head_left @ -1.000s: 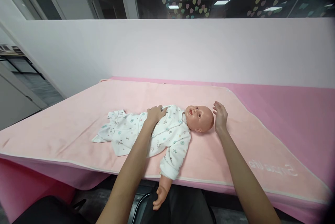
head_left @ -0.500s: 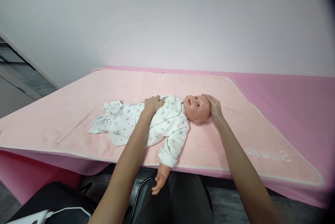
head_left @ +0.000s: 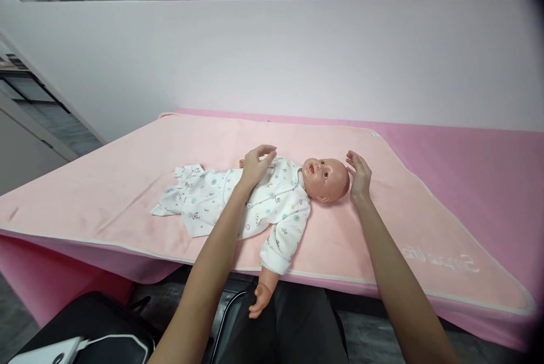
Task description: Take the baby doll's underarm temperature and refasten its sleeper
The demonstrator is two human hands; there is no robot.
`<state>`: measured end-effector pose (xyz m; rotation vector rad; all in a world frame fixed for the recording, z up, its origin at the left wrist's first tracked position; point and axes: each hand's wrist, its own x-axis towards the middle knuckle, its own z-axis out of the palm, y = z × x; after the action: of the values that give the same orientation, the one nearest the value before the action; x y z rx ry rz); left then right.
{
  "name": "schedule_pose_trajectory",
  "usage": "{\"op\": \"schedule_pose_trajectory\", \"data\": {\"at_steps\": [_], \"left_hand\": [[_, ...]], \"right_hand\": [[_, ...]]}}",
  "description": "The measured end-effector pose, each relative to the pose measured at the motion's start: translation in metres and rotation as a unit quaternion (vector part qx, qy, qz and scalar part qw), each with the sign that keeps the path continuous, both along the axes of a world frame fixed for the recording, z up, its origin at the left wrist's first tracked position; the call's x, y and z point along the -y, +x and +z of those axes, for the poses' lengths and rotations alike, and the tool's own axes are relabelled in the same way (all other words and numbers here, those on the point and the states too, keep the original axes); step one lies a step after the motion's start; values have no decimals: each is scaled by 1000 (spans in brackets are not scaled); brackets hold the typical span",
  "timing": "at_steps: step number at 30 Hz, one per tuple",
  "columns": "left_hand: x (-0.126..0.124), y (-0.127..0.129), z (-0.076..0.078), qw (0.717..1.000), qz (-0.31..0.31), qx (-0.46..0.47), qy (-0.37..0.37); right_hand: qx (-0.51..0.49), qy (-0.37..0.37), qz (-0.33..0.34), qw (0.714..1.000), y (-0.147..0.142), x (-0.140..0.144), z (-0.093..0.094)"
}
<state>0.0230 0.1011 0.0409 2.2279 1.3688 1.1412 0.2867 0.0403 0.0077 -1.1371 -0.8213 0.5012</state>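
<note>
Two bare hands were over the pink table, both from the near side. The left hand was loosely arched above the doll's middle, palm down, thumb apart and fingers bent to the right. It wasn't gripping anything, though I couldn't tell if it brushed the clothes. The right hand was released too, slightly cupped with fingers up, just beside the crown of the doll's head.

The doll lay face up around the middle of the table, head to the right. Its head was round, smooth and kinda shiny. The outfit looked like soft white cloth with a tiny print, rumpled and flat at the left end, with a bulky cuff on the near sleeve. The doll's near arm hung past the near edge over dark trousers.

Under it all was a peach blanket with pale edging and whitish lettering at the near right, over a pinker cover. The left forearm cut across the outfit and hid part of it. A plain white wall blocked the far side. Near left, a white device with a cable sat on something black.
</note>
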Motion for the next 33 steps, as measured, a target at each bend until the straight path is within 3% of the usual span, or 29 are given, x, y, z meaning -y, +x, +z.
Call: {"op": "schedule_pose_trajectory", "data": {"at_steps": [2,5,8,10,14,20,29,33], "left_hand": [[2,1,1,1000,-28,0,11],[0,-4,-3,993,64,-93,23],[-6,-12,-9,971,110,-201,-62],[-9,-15,-10,959,104,-243,-102],[-8,-15,-8,951,129,-256,-111],[-4,-12,-6,950,135,-262,-107],[-5,-11,-4,943,124,-278,-135],[-6,-11,-7,946,121,-269,-131]], "right_hand": [[3,0,26,1000,-1,-1,0],[23,-13,98,995,-4,-2,0],[21,-25,124,992,-6,-2,-1],[11,-25,119,993,-6,-2,-2],[10,-28,111,993,-6,-3,-3],[-1,-17,24,1000,-4,-5,-5],[-8,-5,-53,999,4,-2,-6],[-17,-7,-31,999,3,-3,-5]]}}
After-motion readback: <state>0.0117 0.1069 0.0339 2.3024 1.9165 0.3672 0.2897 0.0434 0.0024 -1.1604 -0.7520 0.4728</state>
